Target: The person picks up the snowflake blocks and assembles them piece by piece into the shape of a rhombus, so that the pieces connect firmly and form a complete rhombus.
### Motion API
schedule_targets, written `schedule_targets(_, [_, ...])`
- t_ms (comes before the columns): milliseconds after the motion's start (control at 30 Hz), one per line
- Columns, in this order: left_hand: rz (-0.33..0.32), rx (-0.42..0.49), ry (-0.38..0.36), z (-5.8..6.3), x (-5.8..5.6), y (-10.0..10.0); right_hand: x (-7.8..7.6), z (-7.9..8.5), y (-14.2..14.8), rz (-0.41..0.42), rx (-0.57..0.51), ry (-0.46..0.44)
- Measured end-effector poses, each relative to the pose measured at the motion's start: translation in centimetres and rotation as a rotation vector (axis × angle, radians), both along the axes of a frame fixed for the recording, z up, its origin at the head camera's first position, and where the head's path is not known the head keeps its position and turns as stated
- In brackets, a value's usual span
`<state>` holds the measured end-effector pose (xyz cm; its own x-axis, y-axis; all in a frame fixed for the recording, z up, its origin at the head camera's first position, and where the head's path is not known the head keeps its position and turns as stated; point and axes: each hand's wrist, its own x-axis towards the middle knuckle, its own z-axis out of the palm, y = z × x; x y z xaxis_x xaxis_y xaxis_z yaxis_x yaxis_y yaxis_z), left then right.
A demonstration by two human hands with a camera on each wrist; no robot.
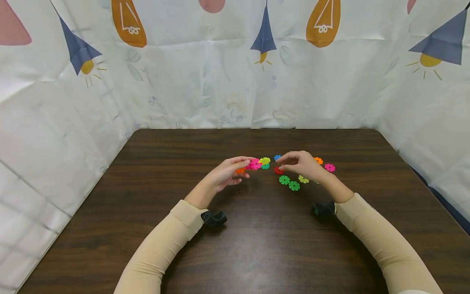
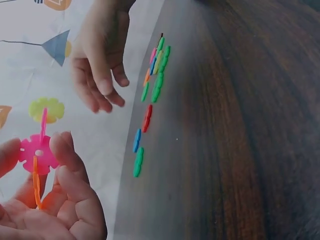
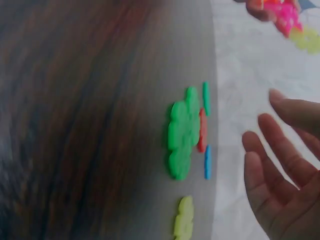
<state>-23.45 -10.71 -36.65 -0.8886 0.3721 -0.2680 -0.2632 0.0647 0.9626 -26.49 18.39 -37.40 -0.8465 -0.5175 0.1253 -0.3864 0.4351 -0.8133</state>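
Between the thumb and fingers of the left hand (image 1: pixel 225 172), a small chain of joined flower-shaped discs is held up off the surface (image 1: pixel 242 241). The pinch falls on a pink disc (image 2: pixel 46 160); an orange disc (image 2: pixel 36 182) slots into it on the palm side, while a second pink disc (image 2: pixel 43 122), seen edge-on, links it to a yellow disc (image 2: pixel 56 109) beyond the fingertips. To the other side, the right hand (image 1: pixel 304 164) hovers with its fingers spread and gently bent, and nothing is seen in its grasp.

Loose discs lie on the surface around the right hand. Between the two hands is a green disc (image 1: pixel 265 166). By the right fingertips sit a blue disc (image 1: pixel 277 157) and a red disc (image 1: pixel 278 171). On the near side of that hand are two more green discs (image 1: pixel 294 186), side by side, and a pale yellow disc (image 1: pixel 303 179). Past its outer side lie a loose orange disc (image 1: pixel 318 160) and a loose pink disc (image 1: pixel 330 168). Beyond both hands hangs a patterned curtain (image 1: pixel 220 90).
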Motion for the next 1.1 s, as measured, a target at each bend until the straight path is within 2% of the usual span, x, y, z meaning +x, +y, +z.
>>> schedule_targets(133, [-0.042,-0.017,0.004,-0.2,-0.1,0.0,-0.8,-0.4,0.3,-0.003,0.102,-0.002])
schedule_targets(400, [-0.052,-0.032,0.012,0.0,-0.1,-0.4,-1.9,-0.4,-0.1,0.021,0.286,-0.007])
schedule_targets(567, [-0.070,-0.035,0.014,-0.2,0.0,-0.4,-2.3,-0.4,-0.4,0.012,0.343,-0.006])
schedule_targets(833, [-0.061,-0.035,0.012,0.0,0.1,-0.4,-2.7,-0.3,-0.8,-0.025,0.408,-0.007])
schedule_targets(1100, [-0.045,-0.033,0.002,-0.1,0.0,-0.3,-3.2,-0.5,-0.9,-0.027,0.420,-0.065])
